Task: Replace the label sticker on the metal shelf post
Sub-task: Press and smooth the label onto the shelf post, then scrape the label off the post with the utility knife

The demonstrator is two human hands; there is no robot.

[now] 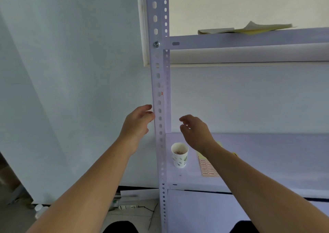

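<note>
A pale perforated metal shelf post point(159, 83) runs top to bottom through the middle of the view. A tiny red sticker point(161, 93) sits on its front edge, above both hands. My left hand point(138, 124) is raised at the post's left side, fingertips touching or nearly touching its edge, fingers apart and empty. My right hand point(194, 131) hovers right of the post over the lower shelf, fingers loosely curled; whether it pinches anything small is unclear. A sheet of pink label stickers point(207, 166) lies on the lower shelf, partly hidden by my right forearm.
A white paper cup point(179, 155) holding small reddish bits stands on the lower shelf point(267, 161) beside the post. Yellowish papers point(245, 28) lie on the upper shelf. A blue-grey wall fills the left. Bottles and cables lie on the floor point(128, 206).
</note>
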